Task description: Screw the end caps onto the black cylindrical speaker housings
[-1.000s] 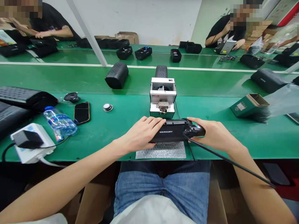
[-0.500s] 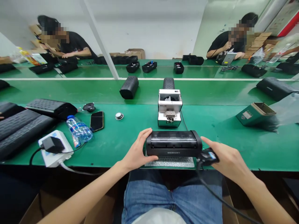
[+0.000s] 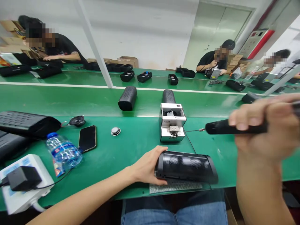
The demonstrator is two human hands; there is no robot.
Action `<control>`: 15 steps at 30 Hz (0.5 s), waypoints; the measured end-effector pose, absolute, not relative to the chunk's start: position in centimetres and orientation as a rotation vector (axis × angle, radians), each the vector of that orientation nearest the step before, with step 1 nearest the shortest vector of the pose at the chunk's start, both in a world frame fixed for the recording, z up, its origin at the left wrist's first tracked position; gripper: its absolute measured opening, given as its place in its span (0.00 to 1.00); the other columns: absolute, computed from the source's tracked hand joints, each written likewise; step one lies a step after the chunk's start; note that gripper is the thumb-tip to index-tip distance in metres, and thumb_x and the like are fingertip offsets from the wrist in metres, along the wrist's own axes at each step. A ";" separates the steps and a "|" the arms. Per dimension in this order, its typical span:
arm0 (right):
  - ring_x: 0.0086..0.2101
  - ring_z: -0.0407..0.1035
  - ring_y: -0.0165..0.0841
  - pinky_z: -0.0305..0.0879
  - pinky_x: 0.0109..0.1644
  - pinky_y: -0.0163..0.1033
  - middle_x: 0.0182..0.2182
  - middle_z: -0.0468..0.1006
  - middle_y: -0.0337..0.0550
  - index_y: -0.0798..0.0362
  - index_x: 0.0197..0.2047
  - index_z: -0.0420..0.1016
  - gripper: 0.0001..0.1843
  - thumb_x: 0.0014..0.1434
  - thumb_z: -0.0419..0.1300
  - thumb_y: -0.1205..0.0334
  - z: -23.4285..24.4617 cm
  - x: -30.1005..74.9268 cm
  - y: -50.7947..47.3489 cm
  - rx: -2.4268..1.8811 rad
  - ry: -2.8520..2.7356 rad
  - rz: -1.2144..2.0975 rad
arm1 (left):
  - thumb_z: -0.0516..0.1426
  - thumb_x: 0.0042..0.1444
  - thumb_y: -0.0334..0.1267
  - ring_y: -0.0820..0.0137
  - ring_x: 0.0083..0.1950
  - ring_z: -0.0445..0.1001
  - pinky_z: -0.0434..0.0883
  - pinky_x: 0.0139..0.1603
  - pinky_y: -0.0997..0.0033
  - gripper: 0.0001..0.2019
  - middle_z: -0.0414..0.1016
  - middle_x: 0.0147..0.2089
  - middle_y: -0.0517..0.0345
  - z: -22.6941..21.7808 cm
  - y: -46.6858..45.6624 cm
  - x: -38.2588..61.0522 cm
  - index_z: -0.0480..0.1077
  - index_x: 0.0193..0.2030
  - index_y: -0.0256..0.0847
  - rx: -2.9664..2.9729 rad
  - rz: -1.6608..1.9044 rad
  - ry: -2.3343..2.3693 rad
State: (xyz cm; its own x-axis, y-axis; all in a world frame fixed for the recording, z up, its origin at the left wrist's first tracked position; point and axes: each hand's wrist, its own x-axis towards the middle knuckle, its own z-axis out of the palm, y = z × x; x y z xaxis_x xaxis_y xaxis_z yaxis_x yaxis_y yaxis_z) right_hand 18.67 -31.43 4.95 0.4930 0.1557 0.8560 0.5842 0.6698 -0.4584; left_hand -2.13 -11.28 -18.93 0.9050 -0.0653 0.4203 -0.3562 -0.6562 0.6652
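Note:
My left hand (image 3: pixel 146 168) grips the left end of a black cylindrical speaker (image 3: pixel 187 167) lying on a strip of bubble wrap (image 3: pixel 175 186) at the table's near edge. My right hand (image 3: pixel 264 129) is raised and close to the camera, blurred, closed round a black electric screwdriver (image 3: pixel 225 127) held level with its bit pointing left. The bit tip is near a small white and metal screw feeder box (image 3: pixel 172 125) standing just behind the speaker.
On the green table (image 3: pixel 131 147) lie a phone (image 3: pixel 87 138), a water bottle (image 3: pixel 63 153), a power strip with plug (image 3: pixel 22 182), a round metal part (image 3: pixel 115 131), a loose speaker driver (image 3: pixel 77 120) and black speakers (image 3: pixel 25 123). Other people work at the far benches.
My right hand has lifted from beside the speaker, bringing the screwdriver up and to the right. The speaker has been rolled, its grille side now facing up. The view tilted upward.

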 end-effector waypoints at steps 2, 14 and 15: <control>0.18 0.58 0.32 0.59 0.20 0.41 0.21 0.63 0.34 0.51 0.38 0.74 0.09 0.63 0.72 0.65 5.0 16.5 -28.2 -0.872 -1.069 -0.187 | 0.77 0.47 0.58 0.49 0.66 0.73 0.73 0.69 0.47 0.58 0.67 0.68 0.43 -19.4 -11.6 -1.6 0.50 0.77 0.49 2.206 0.535 -0.350; 0.19 0.64 0.34 0.65 0.23 0.43 0.21 0.68 0.36 0.53 0.35 0.76 0.09 0.67 0.70 0.65 3.3 15.8 -21.8 -1.127 -1.038 -0.331 | 0.77 0.47 0.61 0.45 0.73 0.68 0.69 0.75 0.41 0.62 0.62 0.73 0.36 -19.9 -11.7 -3.4 0.48 0.79 0.43 2.058 0.292 -0.226; 0.19 0.64 0.34 0.65 0.22 0.43 0.21 0.68 0.36 0.52 0.35 0.76 0.09 0.66 0.70 0.65 3.1 15.9 -21.4 -1.139 -1.023 -0.342 | 0.77 0.46 0.61 0.43 0.74 0.66 0.68 0.75 0.39 0.64 0.60 0.74 0.35 -19.9 -11.9 -3.3 0.46 0.79 0.43 2.070 0.291 -0.222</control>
State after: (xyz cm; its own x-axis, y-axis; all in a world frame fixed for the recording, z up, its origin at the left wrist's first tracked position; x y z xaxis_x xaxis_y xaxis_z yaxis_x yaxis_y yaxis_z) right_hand 15.87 -21.37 3.12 0.5278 0.2546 0.8103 0.6905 0.4269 -0.5839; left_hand -3.32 -11.87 -19.94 0.9542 -0.0373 0.2968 -0.2763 -0.4900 0.8268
